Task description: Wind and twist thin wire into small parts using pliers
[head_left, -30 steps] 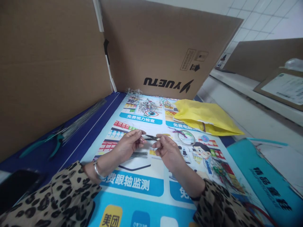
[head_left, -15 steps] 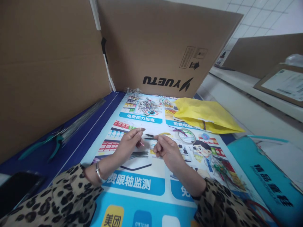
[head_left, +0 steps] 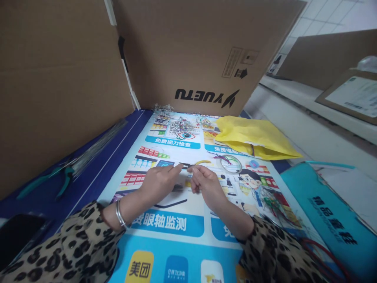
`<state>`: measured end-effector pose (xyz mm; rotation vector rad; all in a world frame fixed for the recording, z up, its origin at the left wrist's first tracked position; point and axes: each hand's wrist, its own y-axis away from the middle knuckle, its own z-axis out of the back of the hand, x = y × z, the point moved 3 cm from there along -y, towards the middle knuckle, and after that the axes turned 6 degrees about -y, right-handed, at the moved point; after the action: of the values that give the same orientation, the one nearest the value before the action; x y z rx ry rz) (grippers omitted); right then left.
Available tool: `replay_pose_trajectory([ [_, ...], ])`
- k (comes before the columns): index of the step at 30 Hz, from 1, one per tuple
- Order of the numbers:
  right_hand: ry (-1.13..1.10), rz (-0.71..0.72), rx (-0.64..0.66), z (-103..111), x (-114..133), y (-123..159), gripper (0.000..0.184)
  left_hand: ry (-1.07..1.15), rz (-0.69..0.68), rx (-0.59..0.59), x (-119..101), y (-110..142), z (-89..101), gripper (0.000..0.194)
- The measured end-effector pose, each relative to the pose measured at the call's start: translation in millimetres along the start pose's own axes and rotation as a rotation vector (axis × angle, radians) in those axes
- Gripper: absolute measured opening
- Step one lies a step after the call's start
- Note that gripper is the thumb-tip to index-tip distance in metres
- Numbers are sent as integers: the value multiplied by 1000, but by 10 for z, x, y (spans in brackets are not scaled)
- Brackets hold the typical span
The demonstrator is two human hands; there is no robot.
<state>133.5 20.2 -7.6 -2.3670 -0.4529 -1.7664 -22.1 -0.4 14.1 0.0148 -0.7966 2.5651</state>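
My left hand (head_left: 160, 181) and my right hand (head_left: 204, 182) meet fingertip to fingertip over the printed poster mat (head_left: 176, 232). Both are closed in a pinch on something thin between them, too small to name. Just beyond the fingertips lie small black snips (head_left: 186, 165) with a yellow handle (head_left: 202, 162). A short bundle of thin dark wires (head_left: 177, 188) lies on the mat under my left hand, partly hidden. I wear leopard-print sleeves and a silver bracelet (head_left: 119, 213) on the left wrist.
Cardboard walls (head_left: 59, 78) stand at left and back. Teal pliers (head_left: 50, 180) and a long wire bundle (head_left: 97, 147) lie at left, a black phone (head_left: 17, 236) near left. A yellow bag (head_left: 253, 135), a tape ring (head_left: 232, 163), a teal bag (head_left: 332, 220) and piles of wire pieces (head_left: 272, 206) lie at right.
My hands were apart, the left holding a thin wire up. They have come together, fingertips now touching. The view shifted slightly.
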Motion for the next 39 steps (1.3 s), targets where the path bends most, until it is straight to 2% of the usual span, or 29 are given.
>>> replay_pose_trajectory([
  [8, 64, -7, 37, -25, 20, 7, 29, 47, 12, 140, -40, -20, -4, 27],
  [16, 285, 48, -1, -61, 46, 34, 26, 104, -7, 182, -81, -28, 38, 23],
  [22, 299, 53, -14, -78, 50, 48, 24, 84, -26, 209, -106, -5, 12, 22],
  [25, 284, 52, -20, -69, 45, 48, 22, 221, 42, 220, -90, 4, -32, 25],
  [31, 363, 50, -33, -64, 53, 46, 17, 706, 203, 206, -44, -16, -82, 25],
  [36, 484, 126, -17, -71, 91, 54, 15, 842, 327, 227, -13, -66, -26, 18],
  [39, 549, 193, -21, -69, 101, 47, 14, 982, 434, 295, -14, -74, -34, 15],
])
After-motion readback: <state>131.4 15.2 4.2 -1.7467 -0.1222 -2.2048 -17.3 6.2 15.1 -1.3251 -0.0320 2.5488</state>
